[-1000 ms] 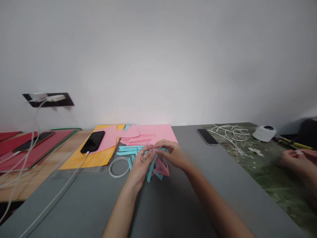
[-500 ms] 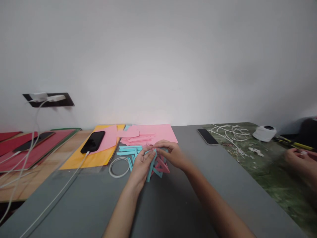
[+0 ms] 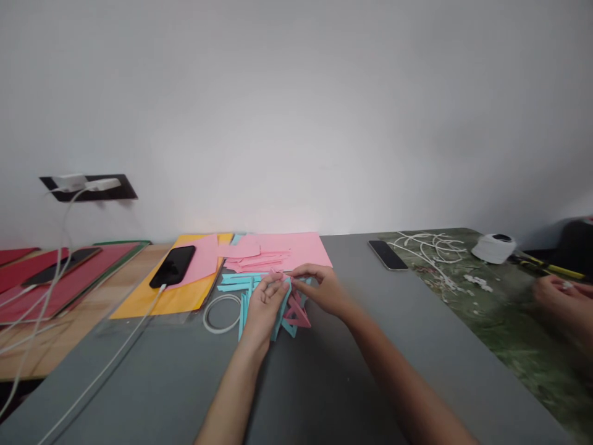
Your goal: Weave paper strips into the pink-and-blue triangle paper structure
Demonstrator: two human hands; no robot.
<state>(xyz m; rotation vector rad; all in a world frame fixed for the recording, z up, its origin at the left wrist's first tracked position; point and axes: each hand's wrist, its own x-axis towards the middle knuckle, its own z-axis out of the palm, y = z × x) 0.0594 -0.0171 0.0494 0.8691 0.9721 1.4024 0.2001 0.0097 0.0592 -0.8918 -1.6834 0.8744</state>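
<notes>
Between my two hands is a folded paper piece [image 3: 297,310] made of pink and light-blue strips, its angular points hanging below my fingers. My left hand [image 3: 267,304] is closed on its left side, thumb and fingers pinching near the top. From the right, my right hand [image 3: 319,288] pinches the same piece with thumb and forefinger. The exact fold at the fingertips is partly hidden. Light-blue paper strips [image 3: 236,282] lie just behind and left of my left hand. Pink strips [image 3: 259,262] rest on a pink sheet [image 3: 308,245] beyond.
A roll of tape [image 3: 222,314] lies left of my hands. A black phone [image 3: 173,267] with a white cable sits on yellow paper [image 3: 134,298]. Another phone [image 3: 388,255] lies at right, near white cord [image 3: 430,247] and a white spool [image 3: 493,248]. Another person's hand [image 3: 563,300] is at far right.
The paper piece has turned and shifted slightly left between my fingers. My left hand has tilted a little; my right hand stays almost in place, still pinching.
</notes>
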